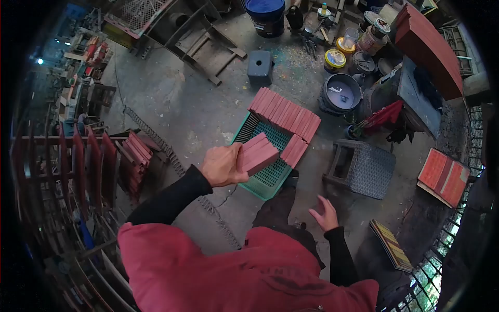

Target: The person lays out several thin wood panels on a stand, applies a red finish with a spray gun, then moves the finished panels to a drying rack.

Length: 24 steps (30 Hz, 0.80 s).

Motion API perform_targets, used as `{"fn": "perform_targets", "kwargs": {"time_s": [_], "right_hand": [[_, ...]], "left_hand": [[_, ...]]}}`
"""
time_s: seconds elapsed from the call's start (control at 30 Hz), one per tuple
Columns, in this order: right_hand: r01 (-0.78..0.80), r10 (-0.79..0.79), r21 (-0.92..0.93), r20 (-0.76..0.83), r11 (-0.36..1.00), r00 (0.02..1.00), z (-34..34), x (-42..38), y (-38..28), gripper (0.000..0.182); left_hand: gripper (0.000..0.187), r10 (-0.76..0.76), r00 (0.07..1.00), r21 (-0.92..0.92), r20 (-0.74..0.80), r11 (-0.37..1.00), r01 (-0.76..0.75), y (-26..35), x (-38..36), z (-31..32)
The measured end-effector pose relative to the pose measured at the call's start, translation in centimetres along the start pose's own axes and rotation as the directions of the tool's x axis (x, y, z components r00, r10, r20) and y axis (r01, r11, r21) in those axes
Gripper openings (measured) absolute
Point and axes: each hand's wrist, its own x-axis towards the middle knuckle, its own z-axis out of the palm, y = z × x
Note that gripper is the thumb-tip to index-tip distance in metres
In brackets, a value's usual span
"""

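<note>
My left hand (222, 164) is closed around a small stack of reddish-pink rectangular blocks (258, 153), held above a green plastic crate (262, 185). Inside the crate's far side stands a long row of similar reddish blocks (285, 115), packed on edge. A shorter group of the same blocks (294, 150) lies along its right side. My right hand (326, 213) is held out to the right of the crate with fingers apart and nothing in it.
A dark woven-top stool (371, 169) stands right of the crate. Beyond are a small grey stool (260, 67), a paint bucket (341, 93) and several paint cans (335, 59). A coiled hose (174, 158) runs along the floor at left, near a rack of reddish panels (93, 161).
</note>
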Motion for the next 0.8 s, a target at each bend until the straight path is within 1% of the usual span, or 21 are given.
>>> {"fn": "perform_targets", "kwargs": {"time_s": [0.03,0.07,0.1,0.13,0.17,0.2,0.23,0.27,0.3,0.33,0.37,0.4,0.43,0.47,0.5,0.53,0.57,0.63,0.7,0.77,0.8], "right_hand": [[-0.059,0.032,0.162,0.163,0.985,0.986,-0.5,2.5,-4.5,0.08],[0.152,-0.179,0.229,0.102,0.961,0.979,-0.2,4.4,-7.5,0.089],[0.357,-0.377,0.274,0.024,0.893,0.926,0.2,5.2,-9.8,0.097],[0.36,-0.415,0.318,0.124,0.877,0.901,0.9,5.3,-10.8,0.1],[0.36,-0.445,0.348,0.204,0.866,0.872,0.8,5.0,-12.4,0.104],[0.454,-0.544,0.396,0.149,0.798,0.826,0.2,3.7,-14.2,0.101],[0.544,-0.627,0.42,0.08,0.726,0.775,-1.2,1.5,-17.0,0.099],[0.626,-0.664,0.401,-0.054,0.669,0.745,-2.6,-1.0,-18.5,0.095],[0.7,-0.682,0.353,-0.196,0.621,0.704,-3.7,-3.8,-19.2,0.092],[0.693,-0.626,0.453,-0.316,0.56,0.713,-4.0,-6.8,-19.4,0.088],[0.712,-0.558,0.52,-0.449,0.472,0.698,-4.6,-9.9,-19.0,0.084],[0.695,-0.493,0.456,-0.493,0.555,0.717,-5.5,-13.6,-18.4,0.081],[0.658,-0.416,0.41,-0.537,0.632,0.734,-6.6,-17.7,-17.6,0.078],[0.653,-0.33,0.343,-0.651,0.675,0.684,-8.1,-21.9,-16.8,0.078],[0.699,-0.29,0.406,-0.701,0.588,0.651,-8.6,-26.1,-16.4,0.077],[0.754,-0.266,0.448,-0.745,0.48,0.612,-8.7,-29.7,-15.7,0.077],[0.767,-0.202,0.395,-0.81,0.505,0.55,-9.0,-33.3,-14.7,0.077],[0.684,-0.111,0.35,-0.838,0.639,0.533,-10.0,-40.7,-12.8,0.076],[0.565,-0.048,0.23,-0.9,0.792,0.434,-10.8,-48.4,-11.3,0.067],[0.454,0.053,0.274,-0.896,0.848,0.441,-10.9,-54.7,-9.5,0.07],[0.44,0.067,0.268,-0.905,0.857,0.421,-10.1,-57.2,-8.8,0.07]], "left_hand": [[0.068,0.074,0.997,0.06,0.0,0.995,-0.074,3.1,-2.5,-4.0],[0.067,0.148,0.989,0.117,0.004,0.982,-0.148,6.5,-5.2,-7.6],[0.066,0.248,0.969,0.178,-0.019,0.954,-0.241,9.3,-7.8,-10.5],[0.066,0.326,0.945,0.207,-0.033,0.927,-0.312,12.9,-10.3,-13.5],[0.069,0.442,0.893,0.237,-0.085,0.879,-0.413,15.8,-12.6,-15.6],[0.072,0.54,0.831,0.266,-0.132,0.827,-0.495,18.5,-14.6,-17.2],[0.077,0.592,0.791,0.286,-0.152,0.793,-0.539,21.2,-16.7,-18.7],[0.08,0.682,0.703,0.268,-0.202,0.729,-0.629,23.3,-18.2,-19.7],[0.093,0.72,0.68,0.331,-0.142,0.682,-0.653,25.4,-19.8,-21.0],[0.096,0.586,0.726,-0.089,-0.361,0.753,-0.652,27.0,-21.2,-19.5],[0.109,0.575,0.69,-0.154,-0.439,0.709,-0.688,29.4,-22.0,-18.4],[0.104,0.683,0.529,-0.063,-0.504,0.581,-0.811,31.1,-22.2,-17.8],[0.086,0.538,0.494,-0.425,-0.683,0.258,-0.868,32.1,-22.2,-15.5],[0.086,0.648,0.441,-0.46,-0.621,0.154,-0.874,19.4,-14.6,-18.5],[0.084,0.735,0.412,-0.577,-0.539,0.034,-0.816,25.1,-12.1,-14.3],[0.082,0.809,0.372,-0.685,-0.455,-0.051,-0.727,31.1,-12.7,-8.4],[0.08,0.865,0.33,-0.778,-0.378,-0.103,-0.62,36.0,-15.4,-1.9],[0.076,0.936,0.253,-0.91,-0.243,-0.129,-0.394,41.3,-20.7,9.0],[0.072,0.972,0.188,-0.98,-0.143,-0.112,-0.167,44.0,-22.6,17.0],[0.068,0.99,0.128,-0.995,-0.061,-0.07,0.067,47.1,-20.9,23.2],[0.066,0.994,0.104,-0.982,-0.027,-0.046,0.181,46.6,-20.3,26.6]]}}
